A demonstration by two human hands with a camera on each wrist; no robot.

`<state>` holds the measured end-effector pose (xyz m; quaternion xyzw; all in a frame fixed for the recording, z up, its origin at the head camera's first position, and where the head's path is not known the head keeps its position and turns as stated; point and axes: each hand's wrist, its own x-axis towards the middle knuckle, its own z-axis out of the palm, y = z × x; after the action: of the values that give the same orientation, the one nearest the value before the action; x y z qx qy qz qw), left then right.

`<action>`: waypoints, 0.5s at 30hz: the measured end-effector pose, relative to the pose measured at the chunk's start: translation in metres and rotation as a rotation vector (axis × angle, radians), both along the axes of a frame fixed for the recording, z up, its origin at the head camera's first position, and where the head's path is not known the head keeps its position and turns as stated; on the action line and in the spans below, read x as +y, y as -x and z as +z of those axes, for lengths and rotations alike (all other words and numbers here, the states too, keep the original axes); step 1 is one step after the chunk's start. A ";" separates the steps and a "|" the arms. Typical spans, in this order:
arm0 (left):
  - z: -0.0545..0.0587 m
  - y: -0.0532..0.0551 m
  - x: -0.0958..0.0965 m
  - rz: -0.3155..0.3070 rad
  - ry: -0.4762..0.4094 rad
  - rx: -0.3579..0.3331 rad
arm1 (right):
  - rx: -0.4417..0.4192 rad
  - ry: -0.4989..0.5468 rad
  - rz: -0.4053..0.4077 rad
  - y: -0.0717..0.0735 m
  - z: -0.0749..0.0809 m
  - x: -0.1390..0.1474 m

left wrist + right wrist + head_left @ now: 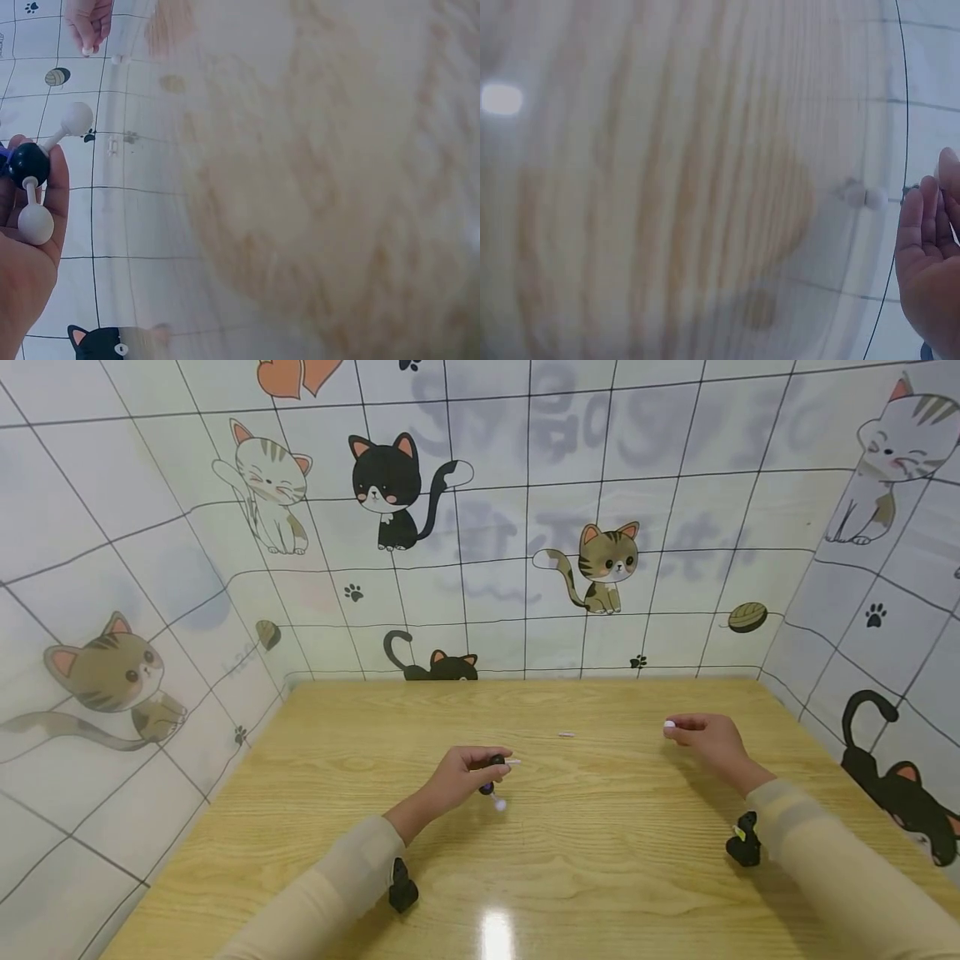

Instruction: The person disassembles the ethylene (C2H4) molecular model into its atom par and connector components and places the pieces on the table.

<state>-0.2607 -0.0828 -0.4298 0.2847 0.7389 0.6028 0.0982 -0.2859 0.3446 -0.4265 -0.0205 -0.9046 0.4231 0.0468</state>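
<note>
My left hand point(457, 779) grips a ball-and-stick molecule model point(28, 165) between thumb and fingers. Its black balls carry pale sticks; white balls point(76, 118) sit on two of them in the left wrist view, and a purple link shows at that view's left edge. Part of the model is hidden by the fingers. Farther back on the right, my right hand point(712, 742) pinches a small white ball point(669, 725) at its fingertips. On the table between the hands lies a small pale stick point(566, 734). The right wrist view mostly hides the ball behind the fingers.
The wooden table point(600, 877) ends at a cat-patterned cloth wall point(495, 543) at the back, with more of it on both sides. Black wrist cameras point(402, 887) hang below each sleeve. Something pale and blurred point(876, 199) shows near the table's far edge.
</note>
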 end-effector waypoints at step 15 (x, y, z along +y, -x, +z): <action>0.001 -0.002 -0.001 -0.034 -0.049 -0.025 | -0.021 -0.091 -0.026 0.012 -0.008 0.033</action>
<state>-0.2592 -0.0840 -0.4292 0.2921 0.7176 0.6225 0.1106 -0.2983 0.3777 -0.4341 -0.0346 -0.9231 0.3804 0.0440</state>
